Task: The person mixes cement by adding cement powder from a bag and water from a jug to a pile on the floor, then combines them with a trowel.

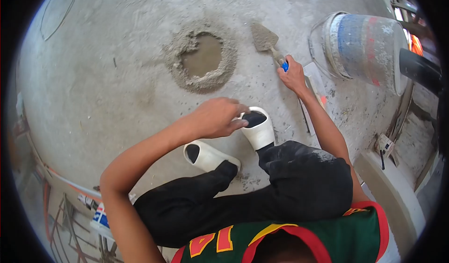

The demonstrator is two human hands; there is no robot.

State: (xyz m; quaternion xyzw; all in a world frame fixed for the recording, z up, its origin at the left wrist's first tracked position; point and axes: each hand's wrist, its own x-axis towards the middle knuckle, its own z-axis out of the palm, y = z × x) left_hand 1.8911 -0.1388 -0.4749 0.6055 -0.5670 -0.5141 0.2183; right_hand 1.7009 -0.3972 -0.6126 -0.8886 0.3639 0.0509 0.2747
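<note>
My right hand (pixel 293 76) is wrapped round the handle of a pointed trowel (pixel 264 37), whose grey, mortar-smeared blade lies over the concrete floor to the right of a ring of wet cement mix (pixel 224 76). Brownish water (pixel 204 57) fills the middle of that ring. A blue part of the handle shows at my fingers. In front of my knees, my left hand (pixel 222 118) holds nothing, its thumb and index finger apart. Those fingertips overlap the toe of a white slip-on shoe (pixel 260 131) on my foot.
A paint-splashed bucket (pixel 367 47) lies on its side at the right, its wire handle on the floor. A pale flat board (pixel 316 83) lies by my right forearm. Another white shoe (pixel 206 156) is on my other foot. Metal bars (pixel 70 216) stand at lower left.
</note>
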